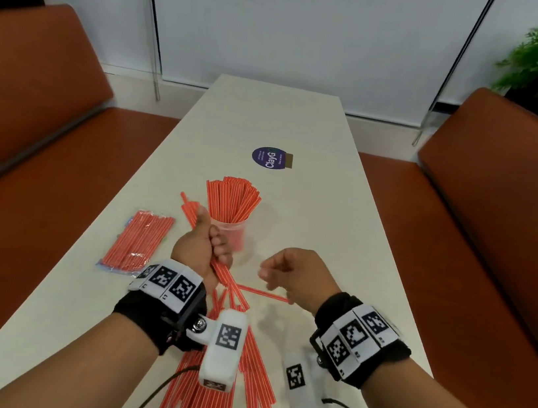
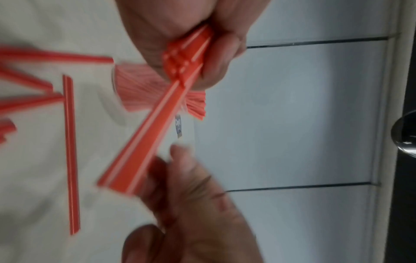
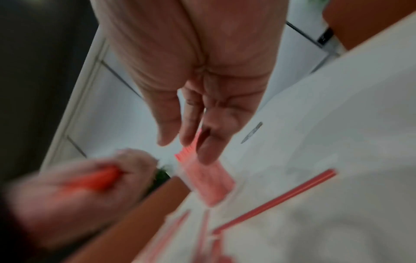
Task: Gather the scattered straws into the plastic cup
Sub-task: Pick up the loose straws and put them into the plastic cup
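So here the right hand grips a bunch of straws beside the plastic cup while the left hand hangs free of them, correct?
Not quite: the hands are swapped. The head view shows the left hand gripping the bunch of straws beside the plastic cup, while the right hand hangs free, holding nothing.

- Plastic cup (image 1: 234, 235): clear, upright near the table's middle, packed with red white-striped straws (image 1: 233, 199) fanning upward
- Held bundle (image 1: 232, 285): several straws, slanting from far left to near right, left of the cup
- Loose pile (image 1: 219, 401): many straws lying crisscrossed at the near edge
- Single straw (image 1: 262, 293): flat, crosswise, near the cup
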`<state>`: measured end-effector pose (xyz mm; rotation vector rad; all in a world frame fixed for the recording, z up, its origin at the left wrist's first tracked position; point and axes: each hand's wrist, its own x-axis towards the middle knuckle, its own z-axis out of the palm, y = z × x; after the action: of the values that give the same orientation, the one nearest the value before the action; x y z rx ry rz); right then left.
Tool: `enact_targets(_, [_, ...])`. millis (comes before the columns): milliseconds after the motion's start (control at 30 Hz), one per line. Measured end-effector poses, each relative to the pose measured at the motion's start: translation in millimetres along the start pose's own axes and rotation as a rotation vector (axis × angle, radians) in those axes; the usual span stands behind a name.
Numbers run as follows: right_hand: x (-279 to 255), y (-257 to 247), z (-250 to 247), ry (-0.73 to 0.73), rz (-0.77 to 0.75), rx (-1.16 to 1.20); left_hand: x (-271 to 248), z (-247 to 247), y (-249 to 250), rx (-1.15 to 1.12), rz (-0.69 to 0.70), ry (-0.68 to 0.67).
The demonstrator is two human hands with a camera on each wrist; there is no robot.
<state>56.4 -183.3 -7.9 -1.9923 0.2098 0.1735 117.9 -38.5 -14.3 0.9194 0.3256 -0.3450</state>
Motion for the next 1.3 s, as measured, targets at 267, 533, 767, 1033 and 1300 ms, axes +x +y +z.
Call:
enact_targets(267, [31,26,26,-0.216,0.115,-1.082,-6,-40,12,0.191,-0.13,0.042])
enact_targets(533, [21,3,25,-0.183,0.1,-0.803,-10,-55,-1,0.304,-0.122,0.057])
enact_targets(767, [16,-36,61,-0.276,0.083,-0.335,-7,-53,-11,0.349,-0.029,0.186])
enact_targets(1033, [43,-26,89,-0.356,0.076,-1.027,-15,-89,12,0.124,-0.061,0.26])
enact_targets(1300, [48,-34,87,-0.297,0.102,-0.816,-17,-89,10,0.25,-0.106,0.178])
